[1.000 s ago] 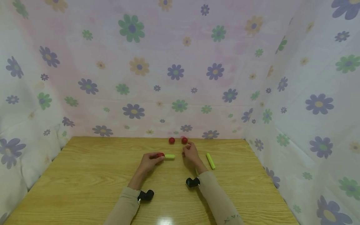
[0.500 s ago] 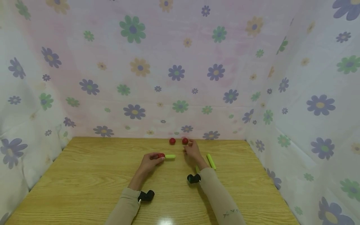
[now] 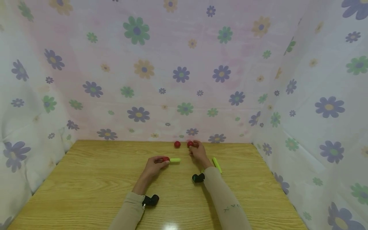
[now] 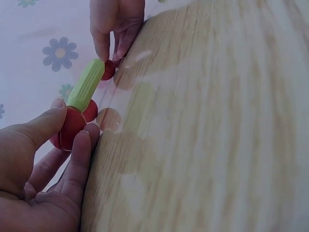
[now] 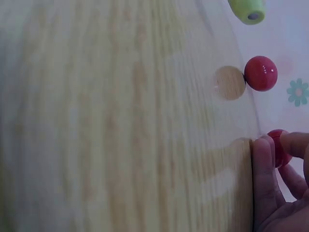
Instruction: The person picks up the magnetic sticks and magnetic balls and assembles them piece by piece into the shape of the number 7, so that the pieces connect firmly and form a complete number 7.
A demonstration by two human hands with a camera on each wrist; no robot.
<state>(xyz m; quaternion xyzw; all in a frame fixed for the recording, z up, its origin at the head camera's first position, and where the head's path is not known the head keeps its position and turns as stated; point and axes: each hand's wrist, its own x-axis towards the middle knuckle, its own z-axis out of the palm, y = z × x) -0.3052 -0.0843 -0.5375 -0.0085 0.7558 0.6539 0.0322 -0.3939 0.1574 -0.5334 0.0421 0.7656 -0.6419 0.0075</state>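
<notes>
- Presently, left hand (image 3: 152,166) is pinching a red ball (image 4: 72,126) (green stick (image 4: 86,86) pointing right).
- Right hand (image 3: 199,152) is pinching a second ball (image 5: 278,149) by the far edge (image 3: 129,141).
- Table (image 3: 97,179) is stretching leftward.

no text can be read; the letter-like marks (image 3: 231,208) on the right sleeve (image 3: 216,186) are too small

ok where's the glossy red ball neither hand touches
Head view: that red ball lies on the wooden table near its far edge, left of the right hand.
</notes>
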